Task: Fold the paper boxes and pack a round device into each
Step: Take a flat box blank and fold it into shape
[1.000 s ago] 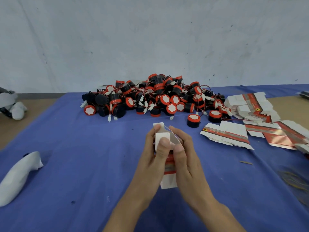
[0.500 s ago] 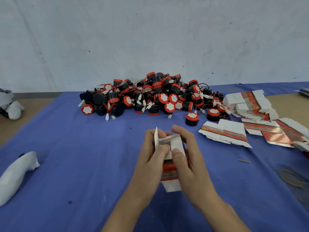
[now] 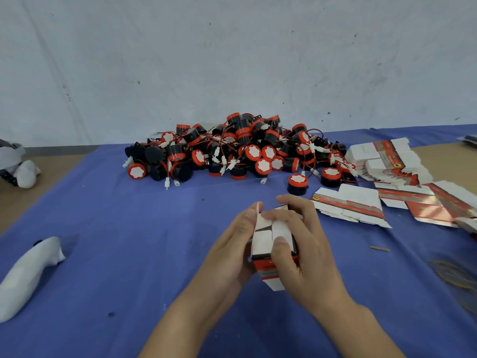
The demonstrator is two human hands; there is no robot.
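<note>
A small white paper box [image 3: 265,237] with a red band is held above the blue cloth between both hands. My left hand [image 3: 229,249] grips its left side, with one flap sticking up by the fingertips. My right hand [image 3: 302,249] wraps the right side, its thumb and index finger pressing the top flaps down. A big pile of black and red round devices [image 3: 240,151] with wires lies at the back. One single round device [image 3: 297,184] stands in front of the pile. Flat unfolded boxes [image 3: 351,205] lie to the right.
A blue cloth [image 3: 129,241] covers the table. A white cloth bundle [image 3: 28,272] lies at the left front. More flat box stacks [image 3: 387,161] sit at the back right. Rubber bands [image 3: 456,277] lie at the right edge. A grey wall stands behind.
The box's top flaps stood open a second ago; my fingers have pushed them down onto the top. Both hands and the box have dropped slightly toward me.
</note>
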